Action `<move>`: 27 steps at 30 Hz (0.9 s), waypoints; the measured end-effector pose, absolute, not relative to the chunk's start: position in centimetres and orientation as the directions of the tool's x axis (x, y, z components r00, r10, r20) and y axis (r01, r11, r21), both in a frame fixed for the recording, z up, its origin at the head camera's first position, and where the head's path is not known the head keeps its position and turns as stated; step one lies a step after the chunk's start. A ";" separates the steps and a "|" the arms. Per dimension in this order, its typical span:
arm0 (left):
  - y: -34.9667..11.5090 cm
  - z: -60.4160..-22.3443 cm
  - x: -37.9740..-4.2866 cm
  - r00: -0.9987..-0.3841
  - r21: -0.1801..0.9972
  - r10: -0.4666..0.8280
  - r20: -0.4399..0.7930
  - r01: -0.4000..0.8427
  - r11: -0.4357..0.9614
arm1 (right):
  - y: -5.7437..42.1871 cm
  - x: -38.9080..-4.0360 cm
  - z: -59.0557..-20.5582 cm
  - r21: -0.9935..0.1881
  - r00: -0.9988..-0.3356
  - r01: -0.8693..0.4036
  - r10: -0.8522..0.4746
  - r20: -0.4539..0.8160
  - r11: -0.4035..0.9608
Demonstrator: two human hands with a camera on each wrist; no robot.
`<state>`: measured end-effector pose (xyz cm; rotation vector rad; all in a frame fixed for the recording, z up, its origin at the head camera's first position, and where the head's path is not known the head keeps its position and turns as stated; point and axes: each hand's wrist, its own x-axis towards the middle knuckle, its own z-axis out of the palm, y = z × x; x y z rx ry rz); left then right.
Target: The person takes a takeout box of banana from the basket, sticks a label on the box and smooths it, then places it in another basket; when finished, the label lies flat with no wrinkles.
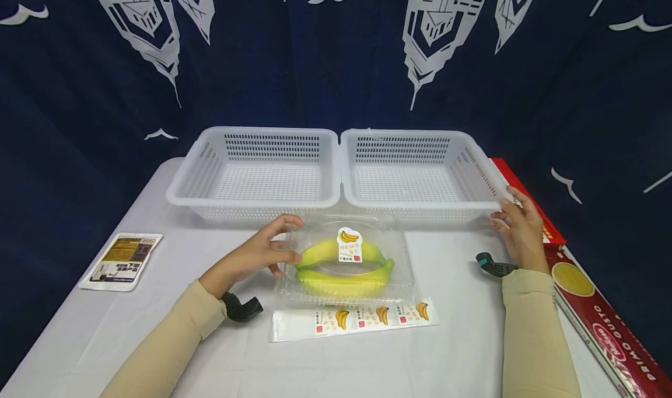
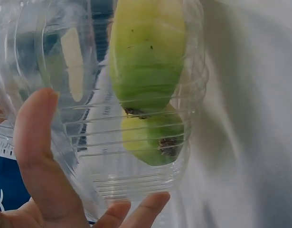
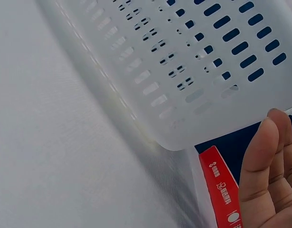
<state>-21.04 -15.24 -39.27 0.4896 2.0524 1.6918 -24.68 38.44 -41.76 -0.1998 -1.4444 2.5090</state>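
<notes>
A clear plastic clamshell box (image 1: 401,264) with two yellow-green bananas (image 1: 343,281) inside stands in the middle of the table. On its lid is a white banana sticker (image 1: 349,245). My left hand (image 1: 265,249) grips the box's left end, thumb and fingers bent around it. The left wrist view shows the banana tips (image 2: 148,95) through the ribbed plastic. At the front right corner of the right white basket (image 1: 420,205), my right hand (image 1: 522,229) has its fingers loosely bent. Its fingertips lie by the rim; whether they touch it I cannot tell.
Beside the right basket stands the left white basket (image 1: 252,202). A strip of banana stickers (image 1: 362,321) lies before the box. At far left is a foil pouch (image 1: 123,262). A dark red long box (image 1: 604,322) and a bright red box (image 3: 221,190) flank the right arm.
</notes>
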 end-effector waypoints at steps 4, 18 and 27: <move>-15.1 -38.9 -20.8 -0.822 0.984 0.562 -0.095 0.009 0.180 | 38.5 -24.7 -41.8 -0.864 -0.960 -0.136 0.281 -0.007 -0.484; -15.5 -35.5 -19.5 -0.817 0.992 0.577 -0.009 0.065 0.107 | 38.6 -24.8 -41.9 -0.870 -0.959 -0.128 0.283 -0.014 -0.477; -14.6 -33.4 -20.7 -0.838 0.989 0.544 0.051 0.119 0.090 | 38.5 -24.7 -41.9 -0.876 -0.957 -0.122 0.288 -0.020 -0.466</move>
